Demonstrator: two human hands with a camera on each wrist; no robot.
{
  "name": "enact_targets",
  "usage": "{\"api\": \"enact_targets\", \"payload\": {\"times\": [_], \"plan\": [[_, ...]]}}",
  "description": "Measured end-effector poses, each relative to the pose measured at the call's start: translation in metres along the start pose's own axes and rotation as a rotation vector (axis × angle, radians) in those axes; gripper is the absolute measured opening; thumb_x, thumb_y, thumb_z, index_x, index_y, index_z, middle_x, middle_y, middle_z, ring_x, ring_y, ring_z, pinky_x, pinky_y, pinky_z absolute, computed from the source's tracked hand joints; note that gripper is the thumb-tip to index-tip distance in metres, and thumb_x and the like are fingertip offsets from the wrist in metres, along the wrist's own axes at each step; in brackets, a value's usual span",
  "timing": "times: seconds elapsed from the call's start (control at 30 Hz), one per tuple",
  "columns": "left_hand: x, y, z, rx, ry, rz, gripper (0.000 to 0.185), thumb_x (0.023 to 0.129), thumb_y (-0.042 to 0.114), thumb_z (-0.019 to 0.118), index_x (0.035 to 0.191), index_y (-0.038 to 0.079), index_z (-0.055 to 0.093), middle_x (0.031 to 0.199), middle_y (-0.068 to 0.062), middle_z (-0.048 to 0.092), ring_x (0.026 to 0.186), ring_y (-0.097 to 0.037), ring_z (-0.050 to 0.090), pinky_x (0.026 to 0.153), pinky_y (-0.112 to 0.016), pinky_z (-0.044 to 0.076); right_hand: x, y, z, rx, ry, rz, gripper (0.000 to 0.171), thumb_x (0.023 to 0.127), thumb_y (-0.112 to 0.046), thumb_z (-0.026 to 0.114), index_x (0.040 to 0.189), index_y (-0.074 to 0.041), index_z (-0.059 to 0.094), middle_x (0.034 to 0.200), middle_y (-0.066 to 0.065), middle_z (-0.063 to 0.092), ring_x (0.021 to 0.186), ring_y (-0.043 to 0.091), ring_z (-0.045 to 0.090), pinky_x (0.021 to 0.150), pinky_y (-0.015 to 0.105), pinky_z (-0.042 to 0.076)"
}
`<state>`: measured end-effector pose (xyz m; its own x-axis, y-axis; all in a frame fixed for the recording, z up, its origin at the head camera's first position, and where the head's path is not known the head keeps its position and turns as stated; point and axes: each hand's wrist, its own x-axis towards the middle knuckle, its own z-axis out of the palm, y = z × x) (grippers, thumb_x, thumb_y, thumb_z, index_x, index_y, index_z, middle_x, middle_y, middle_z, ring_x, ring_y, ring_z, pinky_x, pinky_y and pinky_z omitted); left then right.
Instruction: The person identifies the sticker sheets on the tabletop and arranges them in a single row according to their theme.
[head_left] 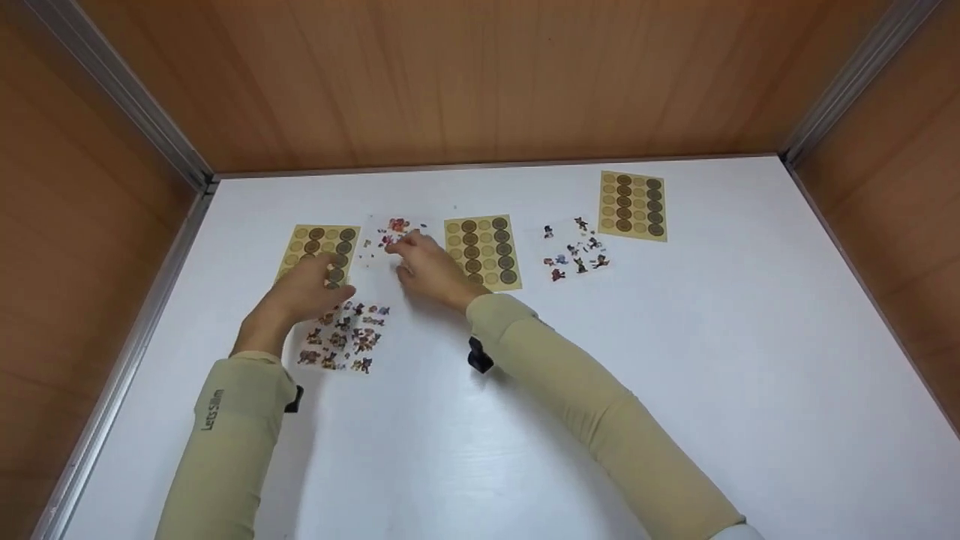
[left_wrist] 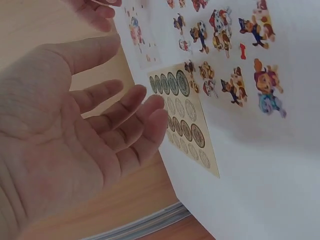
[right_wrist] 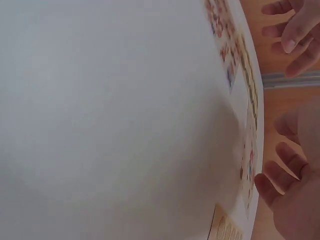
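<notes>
My left hand hovers over the leftmost yellow sticker sheet, covering its lower part. In the left wrist view its fingers are loosely bent, with nothing in them. Just below that hand lies a clear sheet of cartoon dog stickers. My right hand reaches over a sparser clear sticker sheet, fingertips overlapping its stickers in the head view. The right wrist view has these fingers relaxed and apart, holding nothing. Beside the right hand, a second yellow sheet carries rows of round brown and tan stickers.
Farther right lie another clear cartoon sticker sheet and a third yellow sheet. All rest flat on the white table. Wooden panels with metal corner strips wall in the back and both sides.
</notes>
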<state>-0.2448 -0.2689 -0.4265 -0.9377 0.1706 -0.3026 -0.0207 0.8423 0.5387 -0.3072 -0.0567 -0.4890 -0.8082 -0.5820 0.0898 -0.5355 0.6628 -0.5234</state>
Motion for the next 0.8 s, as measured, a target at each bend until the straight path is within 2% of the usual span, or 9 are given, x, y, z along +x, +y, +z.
{"api": "enact_targets", "payload": {"times": [0.1,0.17,0.27,0.37,0.53,0.6,0.7,0.8], "plan": [[0.021,0.004,0.004,0.027,0.023,0.019,0.081,0.098,0.034,0.066,0.157,-0.005,0.025,0.157,-0.034,0.027,0.142,-0.051,0.031,0.115,-0.063,0.029,0.000,0.016,-0.007,-0.098,0.033,0.032,0.040,0.103,-0.016,0.059,0.142,-0.010,0.058,0.143,0.007,0.053,0.133,0.021,0.049,0.115,0.030,0.036],[0.035,0.004,0.007,0.047,0.027,0.006,0.091,0.095,0.042,0.068,0.160,-0.001,0.020,0.162,-0.033,0.015,0.146,-0.052,0.020,0.117,-0.066,0.022,-0.002,0.025,-0.010,-0.141,0.034,0.049,0.039,0.104,-0.018,0.057,0.142,-0.010,0.058,0.148,0.008,0.051,0.138,0.023,0.046,0.118,0.034,0.032],[0.053,0.002,0.013,0.053,0.019,-0.027,0.107,0.090,0.055,0.071,0.162,0.004,0.011,0.165,-0.030,0.004,0.149,-0.053,0.010,0.117,-0.068,0.016,-0.004,0.034,-0.012,-0.155,0.012,0.078,0.042,0.105,-0.022,0.055,0.145,-0.009,0.055,0.154,0.010,0.046,0.143,0.025,0.040,0.121,0.040,0.028],[0.065,-0.003,0.021,0.027,-0.008,-0.026,0.113,0.088,0.057,0.073,0.162,0.004,0.006,0.166,-0.027,0.005,0.150,-0.050,0.012,0.119,-0.065,0.015,-0.005,0.038,-0.010,-0.156,-0.006,0.099,0.046,0.106,-0.028,0.054,0.147,-0.008,0.052,0.158,0.011,0.041,0.147,0.027,0.034,0.122,0.045,0.025],[0.079,-0.012,0.031,0.019,-0.049,0.023,0.101,0.094,0.053,0.064,0.162,0.003,0.007,0.168,-0.022,0.009,0.153,-0.042,0.006,0.119,-0.065,-0.004,-0.005,0.038,-0.005,-0.194,-0.035,0.116,0.052,0.105,-0.041,0.051,0.148,-0.011,0.050,0.164,0.008,0.031,0.152,0.028,0.022,0.122,0.054,0.019],[0.083,-0.014,0.032,0.039,-0.048,0.026,0.096,0.097,0.051,0.059,0.162,0.004,0.008,0.168,-0.021,0.008,0.154,-0.040,0.003,0.115,-0.069,-0.012,-0.004,0.037,-0.004,-0.218,-0.047,0.117,0.055,0.105,-0.045,0.049,0.149,-0.012,0.048,0.166,0.007,0.027,0.154,0.029,0.018,0.121,0.058,0.016],[0.087,-0.012,0.030,0.064,-0.036,0.013,0.091,0.097,0.047,0.057,0.163,0.006,0.009,0.169,-0.018,0.007,0.154,-0.039,0.000,0.111,-0.070,-0.018,-0.001,0.036,-0.004,-0.252,-0.069,0.124,0.060,0.105,-0.048,0.047,0.154,-0.013,0.042,0.167,0.006,0.022,0.155,0.028,0.013,0.120,0.063,0.012],[0.090,-0.008,0.026,0.094,-0.020,0.004,0.088,0.098,0.045,0.054,0.163,0.006,0.009,0.169,-0.017,0.007,0.154,-0.038,-0.002,0.110,-0.069,-0.021,0.001,0.035,-0.004,-0.276,-0.104,0.140,0.068,0.106,-0.051,0.042,0.161,-0.014,0.028,0.169,0.005,0.017,0.155,0.029,0.009,0.119,0.067,0.007]]}}
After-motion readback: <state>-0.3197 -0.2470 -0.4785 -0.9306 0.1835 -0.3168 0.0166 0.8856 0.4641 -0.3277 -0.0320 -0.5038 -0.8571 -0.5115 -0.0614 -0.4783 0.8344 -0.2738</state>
